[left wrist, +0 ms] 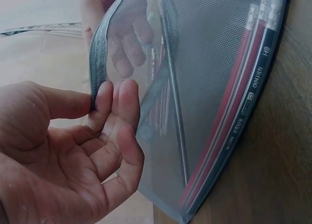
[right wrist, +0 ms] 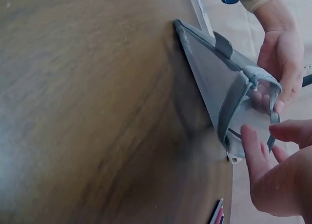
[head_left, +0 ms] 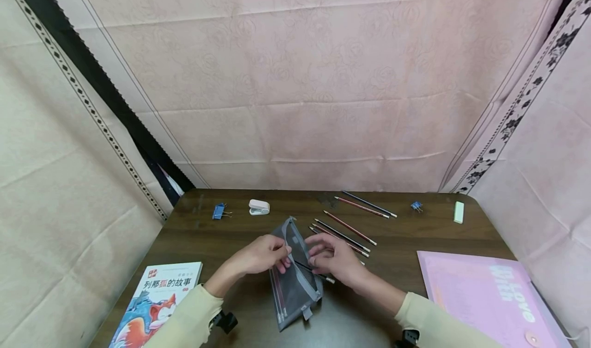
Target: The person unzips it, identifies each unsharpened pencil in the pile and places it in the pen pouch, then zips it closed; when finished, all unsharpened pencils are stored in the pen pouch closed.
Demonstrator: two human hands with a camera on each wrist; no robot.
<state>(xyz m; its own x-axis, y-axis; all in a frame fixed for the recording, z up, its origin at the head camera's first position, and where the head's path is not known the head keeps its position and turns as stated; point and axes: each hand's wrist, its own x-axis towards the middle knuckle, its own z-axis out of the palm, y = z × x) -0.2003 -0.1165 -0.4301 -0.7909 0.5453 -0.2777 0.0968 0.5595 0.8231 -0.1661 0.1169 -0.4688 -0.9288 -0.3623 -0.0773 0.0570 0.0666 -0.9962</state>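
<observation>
A grey mesh zip pencil pouch [head_left: 291, 291] stands tilted over the table between both hands, its zipper side open. The left hand [head_left: 264, 255] pinches the zippered edge between thumb and fingers; in the left wrist view that edge [left wrist: 99, 58] bows outward. At the mouth is the right hand [head_left: 336, 259], holding a dark pencil [head_left: 327, 278] near its white-tipped end, the rest reaching into the pouch. Right-hand fingers [right wrist: 252, 151] partly hide this pencil in the right wrist view. Red and black pencils [left wrist: 239, 102] lie inside along the pouch's side, visible through the mesh.
Several loose pencils [head_left: 348, 226] lie behind the right hand. Along the back are blue binder clips [head_left: 218, 211] [head_left: 416, 206], a small white stapler-like object [head_left: 259, 207] and a pale green-white block [head_left: 458, 212]. A book [head_left: 159, 302] lies left, a pink folder [head_left: 475, 286] right.
</observation>
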